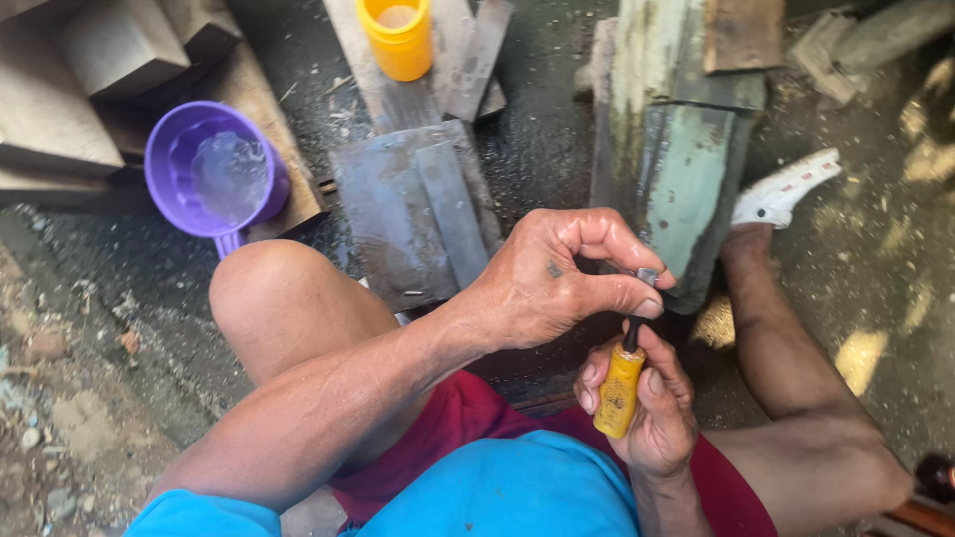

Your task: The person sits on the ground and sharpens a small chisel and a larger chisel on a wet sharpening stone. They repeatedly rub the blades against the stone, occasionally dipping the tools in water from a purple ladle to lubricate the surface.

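My right hand grips the yellow handle of a small tool, held upright in front of my lap. Its dark shaft rises to a small metal tip. My left hand reaches across from the left and pinches that tip between thumb and fingers. Both hands hover above my red shorts, between my bent knees.
A purple jug holding water stands on a plank at the left. A yellow container sits at the top. Flat grey slabs lie ahead of my knee. Greenish boards lean at the right, next to my white sandal. Dirt ground surrounds.
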